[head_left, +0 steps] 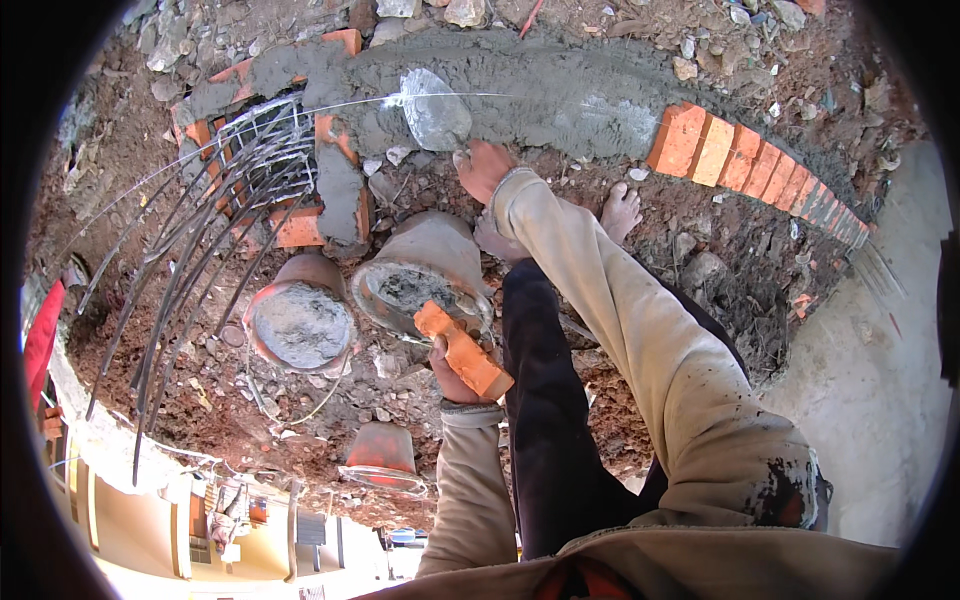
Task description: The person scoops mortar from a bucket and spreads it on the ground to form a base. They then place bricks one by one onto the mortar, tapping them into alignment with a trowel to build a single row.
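My right hand (pixel 483 168) is closed around the handle end of a trowel; the handle itself is mostly hidden by the fingers. The trowel's blade (pixel 437 112) lies against the wet grey mortar bed (pixel 545 105) on top of a low wall, beneath a thin taut string (pixel 345 103). Nearer to me, my left hand (pixel 452 378) grips an orange brick (pixel 463 350) from its left side. The brick is tilted, held above the ground beside my leg and just in front of a mortar bucket (pixel 425 250). To the right, a curved row of laid bricks (pixel 735 158) borders the mortar.
A second bucket (pixel 303 318) full of grey mix stands left of the first. Another orange bucket (pixel 382 452) sits closer to me. Long bent steel bars (pixel 190 240) stick out of a brick-edged opening at the left. Rubble surrounds my bare foot (pixel 621 210).
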`<state>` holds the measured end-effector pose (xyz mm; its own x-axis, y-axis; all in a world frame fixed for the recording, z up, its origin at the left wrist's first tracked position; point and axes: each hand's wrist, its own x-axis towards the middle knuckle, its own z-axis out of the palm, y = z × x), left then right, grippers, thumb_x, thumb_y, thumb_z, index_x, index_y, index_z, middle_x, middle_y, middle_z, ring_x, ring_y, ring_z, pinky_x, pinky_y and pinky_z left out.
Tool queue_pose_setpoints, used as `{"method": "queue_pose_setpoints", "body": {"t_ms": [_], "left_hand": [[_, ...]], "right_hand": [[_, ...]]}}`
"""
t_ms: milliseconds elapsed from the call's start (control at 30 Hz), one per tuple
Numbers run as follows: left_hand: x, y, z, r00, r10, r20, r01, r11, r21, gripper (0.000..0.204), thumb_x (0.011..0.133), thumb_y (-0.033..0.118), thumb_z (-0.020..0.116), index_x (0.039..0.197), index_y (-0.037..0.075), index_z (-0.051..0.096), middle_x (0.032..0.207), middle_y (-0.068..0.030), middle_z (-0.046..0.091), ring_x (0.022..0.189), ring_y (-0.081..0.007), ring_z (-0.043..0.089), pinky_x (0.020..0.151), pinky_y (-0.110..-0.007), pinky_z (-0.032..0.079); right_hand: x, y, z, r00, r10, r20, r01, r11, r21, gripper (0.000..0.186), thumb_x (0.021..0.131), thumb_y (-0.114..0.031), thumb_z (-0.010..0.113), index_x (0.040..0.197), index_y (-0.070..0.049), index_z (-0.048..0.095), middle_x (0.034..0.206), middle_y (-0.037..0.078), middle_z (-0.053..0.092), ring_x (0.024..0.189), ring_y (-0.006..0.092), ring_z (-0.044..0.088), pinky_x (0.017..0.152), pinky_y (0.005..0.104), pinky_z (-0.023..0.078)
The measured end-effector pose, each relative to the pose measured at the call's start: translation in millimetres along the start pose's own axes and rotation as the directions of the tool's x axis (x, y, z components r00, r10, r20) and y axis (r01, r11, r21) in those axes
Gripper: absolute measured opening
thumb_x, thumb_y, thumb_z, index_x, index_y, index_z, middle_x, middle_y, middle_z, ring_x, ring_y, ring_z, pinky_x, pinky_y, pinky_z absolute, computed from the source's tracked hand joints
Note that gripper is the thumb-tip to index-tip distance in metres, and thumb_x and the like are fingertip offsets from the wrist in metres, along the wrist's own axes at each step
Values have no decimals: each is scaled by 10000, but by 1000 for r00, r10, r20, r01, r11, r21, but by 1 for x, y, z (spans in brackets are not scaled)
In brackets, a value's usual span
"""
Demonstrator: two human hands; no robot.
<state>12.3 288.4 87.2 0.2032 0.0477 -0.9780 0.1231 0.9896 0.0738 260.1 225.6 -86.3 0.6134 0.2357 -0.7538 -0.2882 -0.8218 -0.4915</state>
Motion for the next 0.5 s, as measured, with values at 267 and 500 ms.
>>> {"method": "queue_pose_setpoints", "body": {"t_ms": [267, 500], "left_hand": [[8, 7, 2, 1000, -12, -18, 13, 998, 64, 489, 884, 529, 500, 1156, 126, 553, 941, -94, 652, 736, -277, 649, 595, -415, 563], [2, 9, -1, 1000, 10, 20, -11, 999, 43, 490, 885, 533, 499, 1161, 132, 553, 946, -87, 653, 760, -273, 652, 613, -426, 558]], "right_hand": [[8, -18, 12, 1000, 1, -5, -1, 998, -65, 393, 874, -298, 545, 1003, 68, 609, 931, 328, 633, 954, 480, 609, 886, 510, 483], [-5, -54, -12, 994, -9, 110, 19, 996, -91, 393, 872, -284, 531, 993, 77, 630, 930, 340, 632, 942, 489, 617, 894, 507, 489]]}}
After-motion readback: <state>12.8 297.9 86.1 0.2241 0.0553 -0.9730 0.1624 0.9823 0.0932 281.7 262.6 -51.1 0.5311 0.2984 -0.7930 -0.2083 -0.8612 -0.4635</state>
